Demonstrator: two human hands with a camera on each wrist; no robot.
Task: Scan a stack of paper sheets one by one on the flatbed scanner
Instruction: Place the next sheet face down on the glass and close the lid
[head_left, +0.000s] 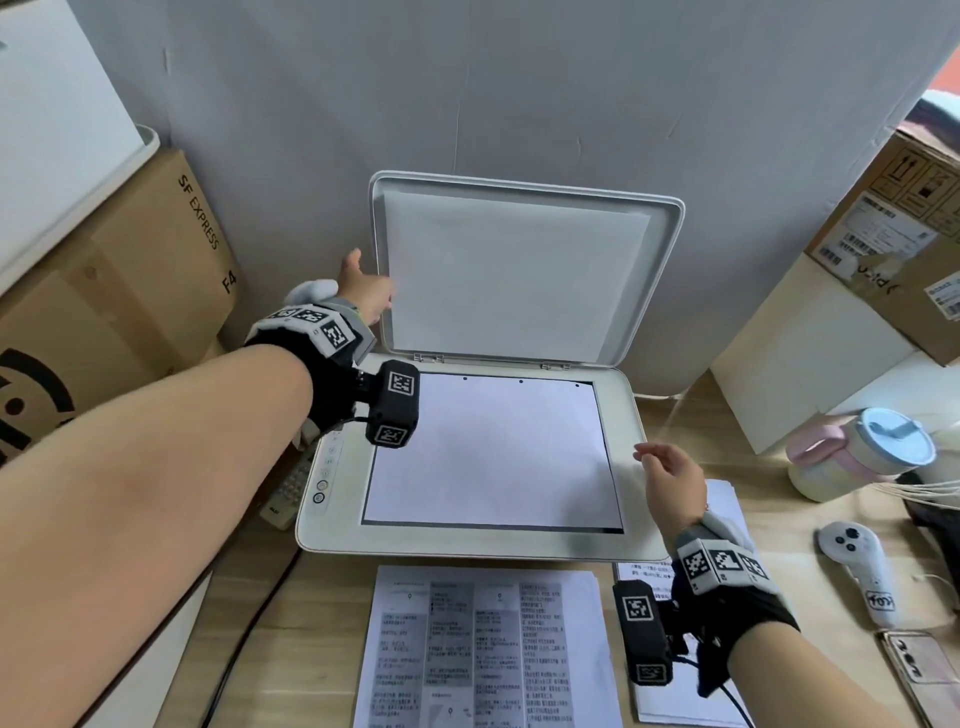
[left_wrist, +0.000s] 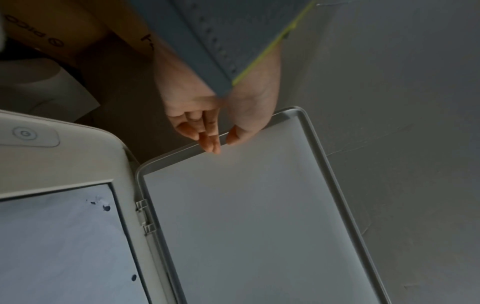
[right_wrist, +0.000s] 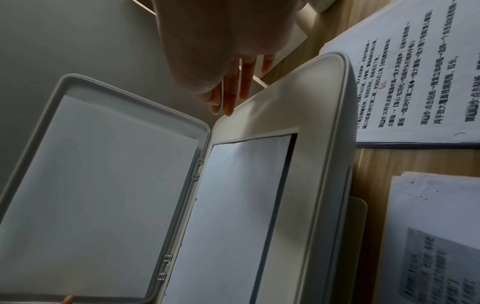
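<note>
The white flatbed scanner (head_left: 467, 543) sits mid-table with its lid (head_left: 519, 270) raised upright against the wall. A blank-backed sheet (head_left: 488, 452) lies flat on the glass. My left hand (head_left: 376, 296) is at the lid's left edge; in the left wrist view its fingers and thumb (left_wrist: 223, 142) pinch the lid's rim (left_wrist: 259, 123). My right hand (head_left: 654, 457) hovers over the scanner's right border, fingers relaxed and holding nothing (right_wrist: 231, 98). A stack of printed sheets (head_left: 488, 649) lies in front of the scanner, and another printed pile (right_wrist: 415, 82) to its right.
Cardboard boxes stand at the left (head_left: 130, 291) and at the right (head_left: 893, 234). A lidded cup (head_left: 852, 457), a white controller (head_left: 857, 566) and a phone (head_left: 919, 675) lie on the right. A remote (head_left: 291, 488) and a dark cable (head_left: 244, 639) lie beside the scanner's left side.
</note>
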